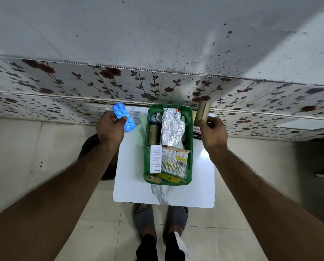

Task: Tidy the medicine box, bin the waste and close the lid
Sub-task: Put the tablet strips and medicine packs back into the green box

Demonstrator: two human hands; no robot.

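Note:
A green medicine box (190, 147) stands open on a small white table (131, 185). Inside lie a silver foil strip (171, 127), a brown tube (154, 134), a white carton (155, 159) and a packet of cotton swabs (175, 162). My left hand (110, 129) is to the left of the box and holds up a blue blister strip of tablets (124, 117). My right hand (212, 133) is to the right of the box and grips a tan cardboard roll (201, 113) upright.
A silver blister strip (135, 116) lies on the table behind the blue one. A printed pack (197, 132) lies under my right hand. A dark round bin (89, 146) sits on the floor left of the table. A flower-patterned wall panel (157, 85) runs behind.

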